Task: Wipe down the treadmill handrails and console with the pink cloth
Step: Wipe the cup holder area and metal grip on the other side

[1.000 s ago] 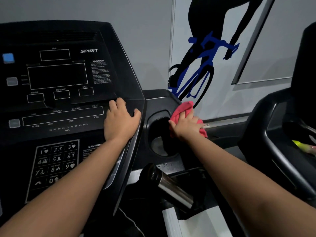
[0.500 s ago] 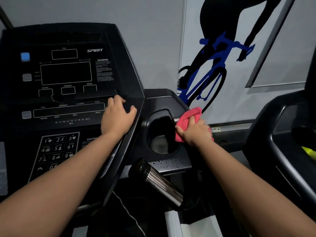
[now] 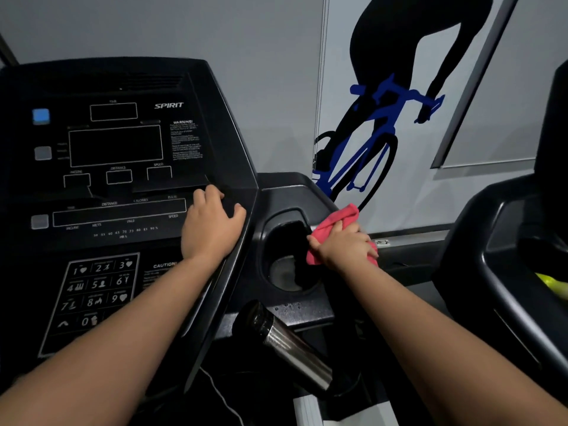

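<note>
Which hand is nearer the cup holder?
Right. The right hand holds the pink cloth against the cup holder rim; the left hand rests on the console, left of it.

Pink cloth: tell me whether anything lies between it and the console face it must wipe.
Yes. The left hand rests on the console's right edge, directly between the pink cloth, gripped by the right hand, and the display panel. The open cup holder also lies between.

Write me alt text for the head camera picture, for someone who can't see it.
The person's right hand grips a pink cloth against the right rim of the treadmill's cup holder, while the left hand rests on the console near its right edge. A shiny metal cylinder juts out below, and a cyclist mural covers the wall behind.
</note>
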The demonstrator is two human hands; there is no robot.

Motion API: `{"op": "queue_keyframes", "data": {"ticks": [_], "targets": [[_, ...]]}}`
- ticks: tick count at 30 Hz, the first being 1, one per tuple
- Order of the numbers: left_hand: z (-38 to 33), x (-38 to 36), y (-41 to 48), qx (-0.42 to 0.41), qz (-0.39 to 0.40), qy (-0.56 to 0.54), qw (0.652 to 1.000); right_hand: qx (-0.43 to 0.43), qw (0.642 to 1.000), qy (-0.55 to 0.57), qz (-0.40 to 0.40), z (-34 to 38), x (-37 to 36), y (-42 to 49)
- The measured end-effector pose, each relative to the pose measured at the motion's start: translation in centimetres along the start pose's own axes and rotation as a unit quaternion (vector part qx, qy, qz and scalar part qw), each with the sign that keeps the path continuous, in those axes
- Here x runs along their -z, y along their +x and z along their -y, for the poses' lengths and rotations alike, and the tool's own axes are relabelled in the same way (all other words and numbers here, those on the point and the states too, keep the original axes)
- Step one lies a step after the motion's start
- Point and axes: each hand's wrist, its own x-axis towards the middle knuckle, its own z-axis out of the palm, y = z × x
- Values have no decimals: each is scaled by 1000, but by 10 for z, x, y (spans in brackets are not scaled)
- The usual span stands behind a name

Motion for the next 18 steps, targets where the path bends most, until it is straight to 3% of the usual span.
{"op": "queue_keyframes", "data": {"ticks": [4,8,12,14,18], "targets": [[0,-2,2,2,-1,-5,1000,26,995,64,-68,20,11,32],[1,-1,6,7,-1,-4,1000,230,953,59,-186,14,16,58],[3,-1,8,14,9,-8,1000,348,920,39,-174,15,24,74],[3,-1,9,15,10,-10,1000,325,929,115,-136,15,23,74],[2,-1,8,17,8,-8,1000,192,953,229,-50,-10,10,69]]}}
